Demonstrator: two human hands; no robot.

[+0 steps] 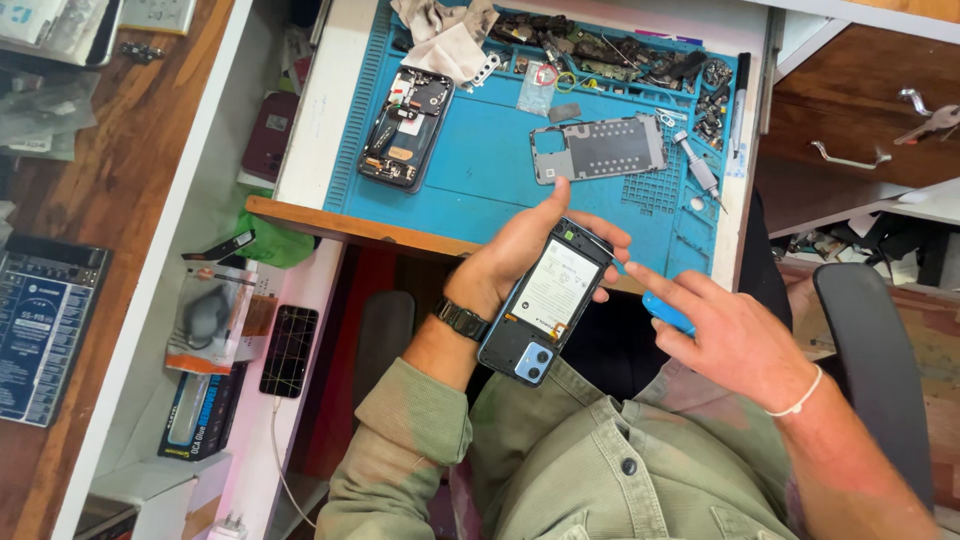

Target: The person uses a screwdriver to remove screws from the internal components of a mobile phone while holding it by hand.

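Observation:
My left hand (pixel 520 245) grips an opened smartphone (pixel 545 300) with its back cover off, so the white battery and blue camera corner show. It hovers over my lap at the front edge of the blue work mat (pixel 480 160). My right hand (pixel 725 335) holds a small blue plastic tool (pixel 668 312), index finger stretched toward the phone's top right edge. On the mat lie a second opened phone (pixel 405 128) and a grey metal phone frame plate (pixel 598 148).
Small parts and scraps (pixel 600 50) crowd the mat's far edge, with a screwdriver (pixel 697 168) and pen at right. A cracked dark phone (pixel 288 350), boxes and a packaged item sit on the white shelf at left. A black chair arm (pixel 870 350) stands at right.

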